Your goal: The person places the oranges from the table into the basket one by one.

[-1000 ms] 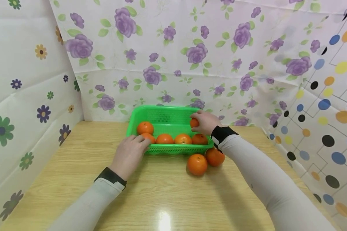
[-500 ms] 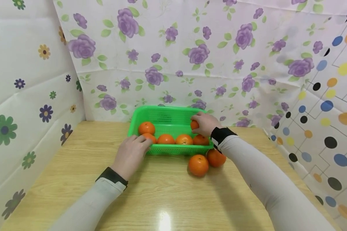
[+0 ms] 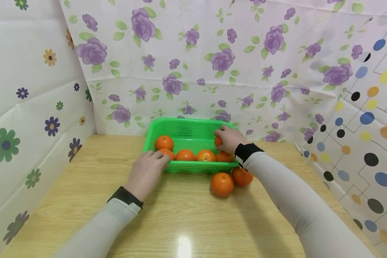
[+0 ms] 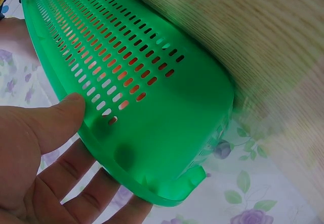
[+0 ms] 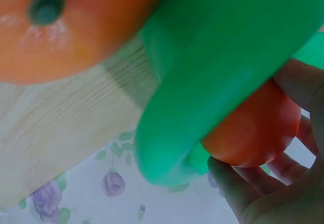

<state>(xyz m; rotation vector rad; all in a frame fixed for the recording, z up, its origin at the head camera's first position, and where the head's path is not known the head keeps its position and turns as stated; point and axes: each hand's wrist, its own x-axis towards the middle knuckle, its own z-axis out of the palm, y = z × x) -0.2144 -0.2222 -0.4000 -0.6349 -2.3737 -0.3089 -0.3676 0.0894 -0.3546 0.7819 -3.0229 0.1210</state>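
Observation:
A green perforated plastic basket [image 3: 193,166] stands on the wooden table, with several oranges inside, mostly along its near side. My left hand [image 3: 146,173] grips the near left part of its rim; in the left wrist view the thumb [image 4: 71,113] presses the outer face and the fingers reach over the rim. Inside the basket's right end, my right hand [image 3: 231,138] holds an orange [image 5: 258,127] with thumb and fingertips around it. That orange is partly hidden behind the basket rim in the right wrist view. Below it in the head view lies another orange [image 3: 225,157].
Two more oranges lie on the table [image 3: 180,215] outside the basket, one orange [image 3: 222,185] in front and another orange [image 3: 242,177] beside the near right corner. A floral cloth [image 3: 193,64] hangs behind, and patterned cloths line both sides.
The orange in my right hand has sunk slightly lower in the basket. My left hand keeps its place on the rim, and the head view has shifted a little.

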